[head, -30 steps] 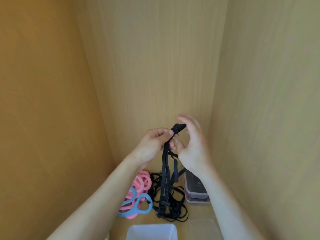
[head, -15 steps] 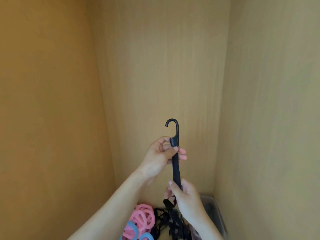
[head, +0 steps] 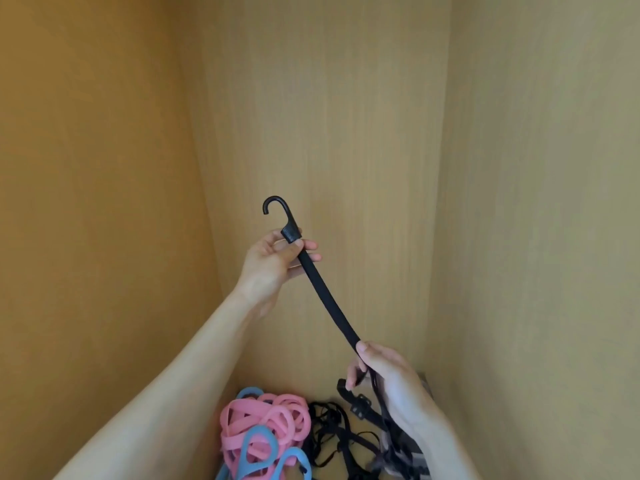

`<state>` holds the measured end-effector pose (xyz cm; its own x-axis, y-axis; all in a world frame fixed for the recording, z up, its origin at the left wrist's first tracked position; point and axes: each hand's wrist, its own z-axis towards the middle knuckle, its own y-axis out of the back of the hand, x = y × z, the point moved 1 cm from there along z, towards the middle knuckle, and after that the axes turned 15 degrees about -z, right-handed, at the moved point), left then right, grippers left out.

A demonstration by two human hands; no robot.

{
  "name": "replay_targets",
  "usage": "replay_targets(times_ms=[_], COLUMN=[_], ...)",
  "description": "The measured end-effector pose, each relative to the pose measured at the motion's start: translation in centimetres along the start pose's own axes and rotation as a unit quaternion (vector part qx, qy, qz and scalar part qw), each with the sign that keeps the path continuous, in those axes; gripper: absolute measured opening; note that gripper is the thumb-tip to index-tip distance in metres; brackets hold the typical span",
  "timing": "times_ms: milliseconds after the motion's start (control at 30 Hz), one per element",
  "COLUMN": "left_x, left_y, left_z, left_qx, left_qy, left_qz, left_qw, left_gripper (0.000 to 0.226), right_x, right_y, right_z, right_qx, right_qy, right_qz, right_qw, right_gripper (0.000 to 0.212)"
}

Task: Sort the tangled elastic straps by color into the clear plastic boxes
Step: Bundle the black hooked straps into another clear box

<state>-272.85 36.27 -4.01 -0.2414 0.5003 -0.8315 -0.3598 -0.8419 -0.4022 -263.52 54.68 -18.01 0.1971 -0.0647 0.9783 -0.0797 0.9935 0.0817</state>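
Pale wooden panels (head: 346, 133) are enclosing the corner. A black flat elastic strap (head: 329, 306) is hanging taut in the air, probably so it can be drawn free of the black tangle of straps (head: 332, 434) below. The left hand (head: 273, 261) is pinching it under its curved hook (head: 275, 206), while the right hand (head: 388, 379) is curling round its lower length. Pink rubber loops (head: 266, 420) and blue rubber loops (head: 256, 448) are lying beside the tangle.

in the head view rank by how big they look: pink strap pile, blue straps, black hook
1. pink strap pile
2. blue straps, cut off at the bottom edge, so unsure against pink
3. black hook, clearly smallest
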Motion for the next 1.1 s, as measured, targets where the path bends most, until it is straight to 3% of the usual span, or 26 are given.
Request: replay_targets(times_ms=[167, 300, 400, 500, 667, 867, 1100], left_x=[-0.1, 0.8, 2.3, 4.1, 5.0, 4.9, 2.8], left_y=[0.8, 0.9, 0.5, 0.1, 0.2, 0.3, 1.5], left_z=[0.3, -0.2, -1.5, -3.1, -4.0, -4.2, -3.3], left_qx=[-0.01, 0.008, 0.041, 0.073, 0.107, 0.208, 0.115], left_qy=[-0.006, 0.047, 0.091, 0.119, 0.115, 0.185, 0.105], left_qz=[0.009, 0.028, 0.1, 0.194, 0.227, 0.28, 0.275], left_qw=[1.0, 0.998, 0.99, 0.971, 0.961, 0.919, 0.949], left_gripper=[0.013, 0.021, 0.026, 0.015, 0.049, 0.054, 0.043], right_x=[-0.9, -0.2, 1.4, 2.8, 3.6, 2.8, 1.1], right_y=[1.0, 1.1, 1.0, 0.9, 1.3, 1.7, 1.8], right_z=[0.3, 1.6, 2.7, 3.7, 3.9, 3.3, 2.8], right_qx=[0.021, -0.028, -0.053, -0.053, -0.029, 0.022, 0.094], right_qy=[-0.017, 0.018, 0.047, 0.062, 0.066, 0.055, -0.021], right_qz=[0.022, 0.007, -0.011, -0.032, -0.061, -0.091, -0.095], right_qw=[0.999, 0.999, 0.997, 0.996, 0.996, 0.994, 0.991], right_gripper=[0.034, 0.041, 0.023, 0.024, 0.029, 0.045, 0.028])
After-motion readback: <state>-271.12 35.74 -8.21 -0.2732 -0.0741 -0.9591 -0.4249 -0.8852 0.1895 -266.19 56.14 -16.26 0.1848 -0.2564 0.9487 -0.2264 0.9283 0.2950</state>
